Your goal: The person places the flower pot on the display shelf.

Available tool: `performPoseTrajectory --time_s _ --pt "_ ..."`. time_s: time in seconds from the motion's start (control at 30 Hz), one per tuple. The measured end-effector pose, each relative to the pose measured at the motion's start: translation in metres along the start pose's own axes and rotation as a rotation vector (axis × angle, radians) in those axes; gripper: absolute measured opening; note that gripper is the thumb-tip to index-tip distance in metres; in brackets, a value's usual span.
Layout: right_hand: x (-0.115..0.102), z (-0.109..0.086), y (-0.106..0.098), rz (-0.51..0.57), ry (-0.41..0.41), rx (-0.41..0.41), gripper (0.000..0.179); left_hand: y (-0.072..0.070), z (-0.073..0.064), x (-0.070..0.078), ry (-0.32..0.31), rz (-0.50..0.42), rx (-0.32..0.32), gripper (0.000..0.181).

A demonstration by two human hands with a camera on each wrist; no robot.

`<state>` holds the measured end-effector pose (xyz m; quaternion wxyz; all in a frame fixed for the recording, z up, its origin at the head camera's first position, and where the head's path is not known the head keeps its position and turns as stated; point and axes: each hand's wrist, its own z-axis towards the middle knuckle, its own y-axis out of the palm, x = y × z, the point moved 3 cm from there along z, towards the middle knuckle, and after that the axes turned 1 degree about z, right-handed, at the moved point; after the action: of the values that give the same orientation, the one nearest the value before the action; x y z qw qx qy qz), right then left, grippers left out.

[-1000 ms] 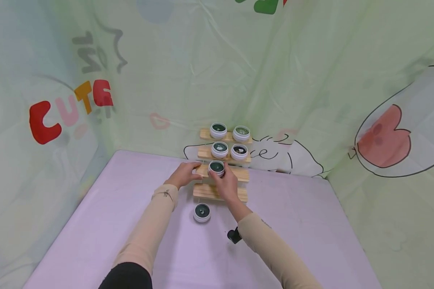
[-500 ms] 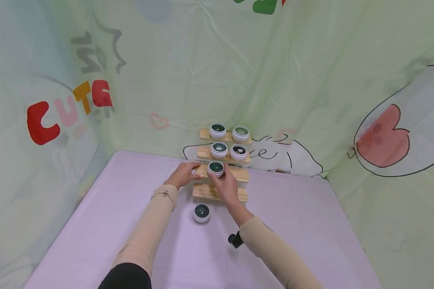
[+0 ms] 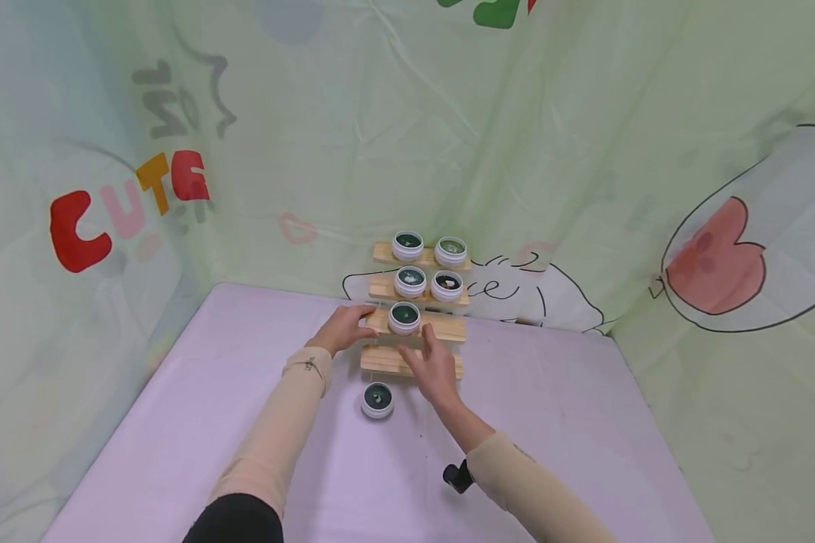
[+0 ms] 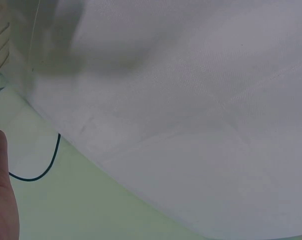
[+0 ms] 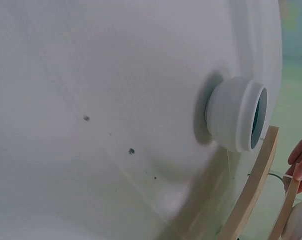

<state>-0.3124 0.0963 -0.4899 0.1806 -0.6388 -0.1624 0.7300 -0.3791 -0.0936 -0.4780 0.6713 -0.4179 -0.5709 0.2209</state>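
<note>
A tiered wooden display rack (image 3: 441,327) stands at the back of the table. My left hand (image 3: 342,329) grips the left end of its third board from the top; in the left wrist view only part of that hand (image 4: 1,190) shows. On this board sits a white round jar with a dark green top (image 3: 404,318). My right hand (image 3: 435,369) is just in front and to the right of it, apart, thumb and fingers spread and holding nothing. Another white jar (image 5: 230,115) stands on the table before the rack.
Two jars, one with a dark top (image 3: 407,245) and one paler green (image 3: 451,251), sit on the top board. Two more (image 3: 410,281) share the second board. The lowest board (image 3: 387,360) is partly behind my right hand. Printed curtains (image 3: 299,151) enclose the lilac tabletop (image 3: 550,422).
My right hand has let go of the jar on the third board and drawn back toward me and to the right. The jar stays on the board. My left hand holds its place.
</note>
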Motion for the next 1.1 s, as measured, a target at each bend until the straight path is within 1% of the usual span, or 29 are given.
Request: performPoseTrajectory --time_s 0.13,0.23,0.47,0.63,0.77,0.9,1.03,1.1 --pt "0.004 -0.008 0.001 0.029 0.017 -0.026 0.078 0.001 0.001 -0.001 -0.013 0.003 -0.011 0.061" --pt "0.008 -0.014 0.002 0.035 0.008 -0.038 0.077 0.001 0.001 -0.001 -0.030 -0.015 -0.024 0.062" --pt "0.013 -0.030 0.005 -0.010 0.004 -0.089 0.079 0.001 -0.001 0.000 -0.023 -0.021 -0.011 0.062" --pt "0.018 -0.042 0.011 0.008 0.006 -0.121 0.078 0.002 0.000 0.000 -0.026 -0.025 -0.010 0.062" --pt "0.020 -0.053 0.017 -0.010 -0.025 -0.164 0.078 0.002 0.002 -0.002 -0.031 -0.015 -0.015 0.063" --pt "0.021 -0.061 0.023 -0.022 -0.081 -0.193 0.079 0.003 0.003 -0.004 -0.035 -0.002 -0.011 0.063" --pt "0.030 -0.069 0.030 -0.025 -0.083 -0.222 0.080 0.002 0.001 -0.002 -0.032 -0.003 -0.004 0.063" --pt "0.036 -0.072 0.033 -0.029 -0.071 -0.233 0.079 0.001 0.000 0.000 -0.030 -0.010 -0.004 0.062"
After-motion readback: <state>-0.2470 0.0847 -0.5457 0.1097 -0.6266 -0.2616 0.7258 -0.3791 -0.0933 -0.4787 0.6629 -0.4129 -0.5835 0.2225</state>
